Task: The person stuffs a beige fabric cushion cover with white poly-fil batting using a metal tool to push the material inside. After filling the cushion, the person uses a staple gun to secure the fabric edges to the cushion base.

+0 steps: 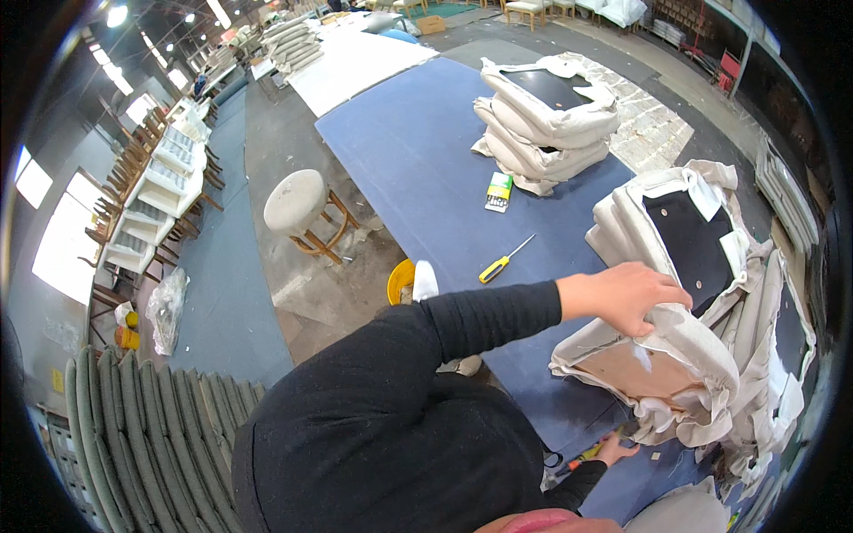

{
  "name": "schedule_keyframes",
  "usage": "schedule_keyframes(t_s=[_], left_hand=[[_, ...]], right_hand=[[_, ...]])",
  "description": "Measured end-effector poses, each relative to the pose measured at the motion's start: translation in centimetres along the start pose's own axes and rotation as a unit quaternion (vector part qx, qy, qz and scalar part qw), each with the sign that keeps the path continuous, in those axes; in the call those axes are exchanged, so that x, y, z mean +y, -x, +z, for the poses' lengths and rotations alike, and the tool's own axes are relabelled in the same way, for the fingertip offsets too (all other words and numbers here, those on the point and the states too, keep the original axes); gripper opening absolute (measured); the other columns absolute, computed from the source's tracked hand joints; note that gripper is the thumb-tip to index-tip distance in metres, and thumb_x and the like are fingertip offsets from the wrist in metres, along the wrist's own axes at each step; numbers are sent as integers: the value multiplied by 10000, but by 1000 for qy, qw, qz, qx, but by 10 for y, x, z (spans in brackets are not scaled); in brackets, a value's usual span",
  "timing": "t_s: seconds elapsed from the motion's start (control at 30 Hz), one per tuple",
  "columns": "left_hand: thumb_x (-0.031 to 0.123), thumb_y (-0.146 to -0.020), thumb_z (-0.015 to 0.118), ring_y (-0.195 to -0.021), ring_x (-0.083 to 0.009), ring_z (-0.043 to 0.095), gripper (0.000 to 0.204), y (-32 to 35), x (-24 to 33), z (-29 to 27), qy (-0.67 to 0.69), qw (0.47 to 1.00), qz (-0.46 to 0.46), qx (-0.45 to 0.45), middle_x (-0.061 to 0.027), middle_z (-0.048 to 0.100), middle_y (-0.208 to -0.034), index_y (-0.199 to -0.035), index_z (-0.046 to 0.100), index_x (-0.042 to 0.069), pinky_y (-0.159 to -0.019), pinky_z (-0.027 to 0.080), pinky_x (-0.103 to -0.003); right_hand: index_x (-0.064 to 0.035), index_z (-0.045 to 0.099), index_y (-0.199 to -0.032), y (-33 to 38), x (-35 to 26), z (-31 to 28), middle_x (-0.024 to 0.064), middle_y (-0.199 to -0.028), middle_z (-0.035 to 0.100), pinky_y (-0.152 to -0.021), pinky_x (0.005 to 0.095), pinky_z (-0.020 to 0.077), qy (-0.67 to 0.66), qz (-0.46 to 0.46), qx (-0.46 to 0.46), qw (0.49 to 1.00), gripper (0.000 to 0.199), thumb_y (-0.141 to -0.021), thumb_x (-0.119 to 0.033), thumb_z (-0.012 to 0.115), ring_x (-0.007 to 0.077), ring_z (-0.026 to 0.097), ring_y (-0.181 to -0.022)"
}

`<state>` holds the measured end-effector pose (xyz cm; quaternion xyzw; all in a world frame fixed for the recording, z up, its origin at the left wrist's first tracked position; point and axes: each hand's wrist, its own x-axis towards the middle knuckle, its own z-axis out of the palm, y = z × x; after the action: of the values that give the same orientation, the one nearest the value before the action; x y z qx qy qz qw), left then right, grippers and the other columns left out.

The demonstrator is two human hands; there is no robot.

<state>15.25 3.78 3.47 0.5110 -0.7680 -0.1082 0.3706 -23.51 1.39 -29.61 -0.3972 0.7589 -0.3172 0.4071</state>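
Observation:
My left hand [626, 298] reaches across the blue work table and grips the upper edge of a beige fabric-covered seat cushion [702, 355]. That cushion is tilted up, its tan underside board [635, 377] showing inside gathered fabric. Lower down, close to the cushion's bottom edge, my right hand [615, 449] is closed around a tool with a red and yellow handle [582, 459]; its exact kind is hard to make out. Behind the cushion lies a stack of beige cushions with a black underside [689, 240] on top. A yellow-handled screwdriver [505, 260] rests on the table to the left.
A green and white box [498, 192] sits near another cushion stack [546, 129] at the table's far end. Beige fabric pieces [773, 355] crowd the right. A round stool [298, 204] and a yellow bucket [402, 280] stand left of the table; green cushions [151, 435] are stacked lower left.

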Motion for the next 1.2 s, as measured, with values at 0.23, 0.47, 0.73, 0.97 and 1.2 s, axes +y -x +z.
schedule_keyframes(t_s=[0.23,0.47,0.73,0.97,1.2], left_hand=[[463,-1075,532,-1134,-405,700,448,-60,-33,18,-26,986,-35,-161,-175,761,-1206,-1286,747,131,-999,540,-500],[678,-1110,324,-1433,-270,562,784,-94,-61,34,105,885,-248,-379,-166,584,-1563,-1557,571,83,-1223,381,-386],[451,-1147,362,-1326,-412,610,599,-63,-76,47,-52,945,84,-310,-264,586,-1500,-1561,505,41,-1171,447,-493],[628,-1095,343,-1198,-473,673,651,-49,-12,17,-95,962,-72,-244,-243,700,-1343,-1599,479,238,-1069,500,-573],[678,-1076,354,-1322,-437,618,690,-55,-27,33,-39,964,-58,-257,-236,644,-1452,-1592,501,244,-1096,496,-534]], right_hand=[[-92,691,-1252,114,-150,-17,-9,-1040,699,-544,237,427,-364,-47,-193,910,333,-944,-148,804,56,544,-666],[0,708,-1139,157,-176,13,38,-866,719,-563,267,518,-382,-209,-161,886,214,-947,-40,793,106,661,-660],[-20,628,-1355,167,-153,42,76,-1131,711,-756,303,570,-302,-191,-173,918,440,-966,-117,811,134,670,-892],[-130,460,-1594,186,-208,26,79,-1129,710,-560,223,422,-338,-265,-231,873,608,-1040,-92,707,52,484,-606],[-53,525,-1506,167,-184,22,76,-1133,711,-591,243,446,-291,-241,-208,902,515,-1035,-117,724,76,544,-646]])
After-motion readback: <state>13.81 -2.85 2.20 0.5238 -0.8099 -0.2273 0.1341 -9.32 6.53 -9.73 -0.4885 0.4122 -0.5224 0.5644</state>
